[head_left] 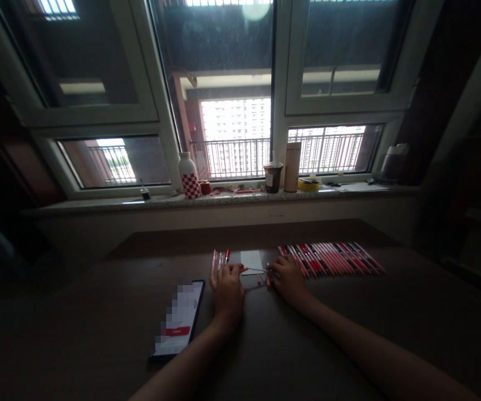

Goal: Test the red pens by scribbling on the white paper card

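Note:
A thin pen refill (256,269) stretches level between my two hands, just over a small white sheet of paper (251,258). My left hand (229,287) pinches its left end, by a small pink tip. The fingers of my right hand (288,275) close on the other end. Below the refill lie small pink pen parts (259,279), partly hidden by my right fingers. Beside my left fingers are a few pens (220,259), one with a red part. A long row of pink, red and black pens (332,259) lies right of my right hand.
A phone (177,320) with a lit screen lies left of my left forearm on the dark table (265,351). Along the windowsill (161,205) behind stand a checked bottle (189,177), a drink cup (273,177), a tall tumbler (292,167) and a yellow item (308,185).

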`<state>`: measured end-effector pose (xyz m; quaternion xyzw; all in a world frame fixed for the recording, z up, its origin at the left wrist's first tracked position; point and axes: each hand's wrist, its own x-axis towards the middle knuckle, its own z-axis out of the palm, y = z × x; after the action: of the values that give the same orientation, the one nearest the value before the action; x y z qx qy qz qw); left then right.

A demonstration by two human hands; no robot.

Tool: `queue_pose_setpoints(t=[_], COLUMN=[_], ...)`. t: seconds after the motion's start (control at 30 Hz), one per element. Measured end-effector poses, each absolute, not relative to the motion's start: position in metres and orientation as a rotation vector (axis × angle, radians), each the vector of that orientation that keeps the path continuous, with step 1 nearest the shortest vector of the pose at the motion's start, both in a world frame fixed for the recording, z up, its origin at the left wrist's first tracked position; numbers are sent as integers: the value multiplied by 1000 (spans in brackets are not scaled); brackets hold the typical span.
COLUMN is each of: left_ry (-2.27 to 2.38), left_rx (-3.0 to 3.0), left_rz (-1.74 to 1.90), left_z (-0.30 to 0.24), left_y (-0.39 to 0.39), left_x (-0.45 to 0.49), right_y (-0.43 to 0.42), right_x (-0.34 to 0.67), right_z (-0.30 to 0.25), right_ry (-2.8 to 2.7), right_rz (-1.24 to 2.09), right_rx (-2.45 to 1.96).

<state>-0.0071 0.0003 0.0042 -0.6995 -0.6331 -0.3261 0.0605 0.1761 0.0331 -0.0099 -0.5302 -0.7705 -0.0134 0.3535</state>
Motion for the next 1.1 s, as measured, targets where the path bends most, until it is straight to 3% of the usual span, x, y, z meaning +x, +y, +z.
queue_pose_setpoints(t=[0.5,1.1], left_ry=[-1923,-1958], left_rx=[-2016,-1921], left_rz=[-943,-636], left_z=[2,3], left_y=[6,2], left_x=[-7,-3], right_y=[33,31], right_x=[177,175], right_z=[-9,-6], right_ry=[-1941,-1947], right_rz=[-30,-15], right_rx=[-1440,-1442])
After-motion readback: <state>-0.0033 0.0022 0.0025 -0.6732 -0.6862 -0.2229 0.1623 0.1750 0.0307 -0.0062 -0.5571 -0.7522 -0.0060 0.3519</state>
